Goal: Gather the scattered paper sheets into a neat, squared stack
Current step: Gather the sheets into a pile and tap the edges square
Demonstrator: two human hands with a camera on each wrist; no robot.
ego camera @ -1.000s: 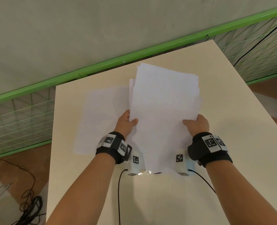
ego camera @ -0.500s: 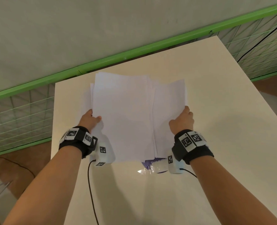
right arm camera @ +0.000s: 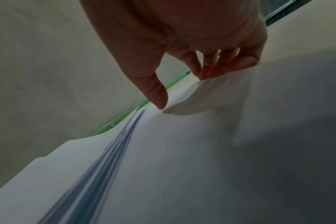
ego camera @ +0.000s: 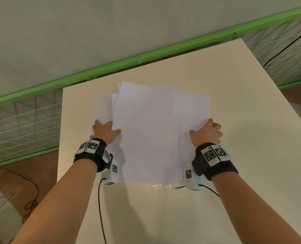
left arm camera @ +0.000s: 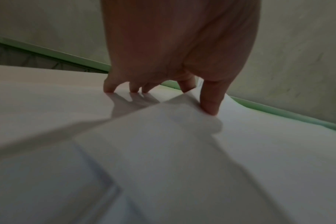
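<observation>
Two hands flank a loose pile of white paper sheets lying on the cream table. Left hand pinches its left edge, thumb on top. Right hand grips the right edge, fingers curled.

- The paper sheets are plain white, bunched into a loose, uneven stack — edges fanned, corners not lined up.
- The main pile lies flat on the table, toward its far left corner.
- A few sheets stick out on the stack's right side — another peeks out on its left.
</observation>
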